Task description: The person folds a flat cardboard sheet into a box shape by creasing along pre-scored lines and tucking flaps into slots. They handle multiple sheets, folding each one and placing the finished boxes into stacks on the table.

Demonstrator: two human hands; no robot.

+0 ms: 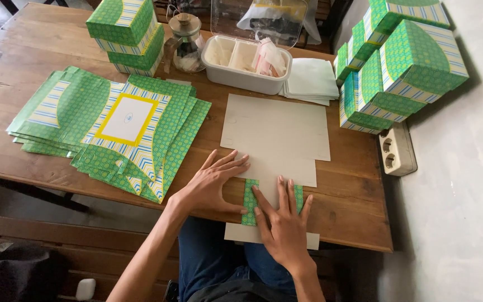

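Right hand [286,226] flat on flap [250,202]

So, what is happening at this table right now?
A person presses both bare hands on a flat cardboard box blank that lies plain side up on the wooden table. The left hand lies flat on the blank beside a folded green patterned flap, and the right hand pushes that flap down. To the left lies a stack of unfolded green blanks. Finished green boxes are piled at the right, and more stand at the back.
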